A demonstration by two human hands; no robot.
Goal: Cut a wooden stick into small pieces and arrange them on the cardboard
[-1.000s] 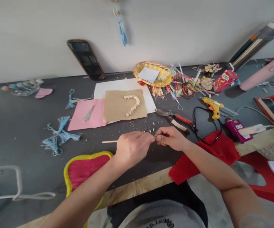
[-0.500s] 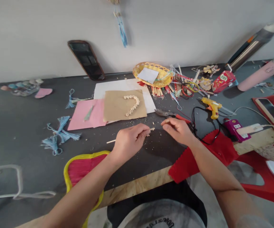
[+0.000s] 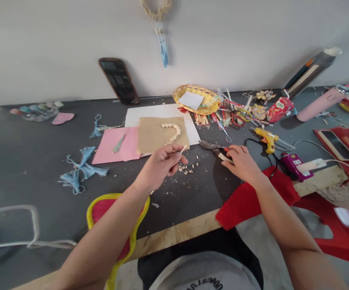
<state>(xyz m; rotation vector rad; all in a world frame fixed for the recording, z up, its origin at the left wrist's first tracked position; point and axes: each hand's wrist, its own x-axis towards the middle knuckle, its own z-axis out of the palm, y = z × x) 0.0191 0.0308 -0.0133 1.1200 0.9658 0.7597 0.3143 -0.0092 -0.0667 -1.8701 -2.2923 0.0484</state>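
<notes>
My left hand is closed around a thin pale wooden stick; one end pokes out past the fingertips, the other below the hand. At the pliers lying to the right, my right hand has its fingers wrapped on the handles, partly covering them. Several short cut stick pieces are scattered on the dark table between my hands. Behind my left hand, a brown sheet bears a curved row of small pale pieces, its lower end close behind my fingers.
A yellow woven basket stands at the back beside a heap of sticks and scissors. To the right are a yellow glue gun, a purple adapter and red cloth. Blue tassels lie left; a phone leans on the wall.
My left hand has raised and tilted the stick, uncovering the cut pieces. My right hand has moved right and taken hold of the pliers' handles. The view has shifted slightly.
</notes>
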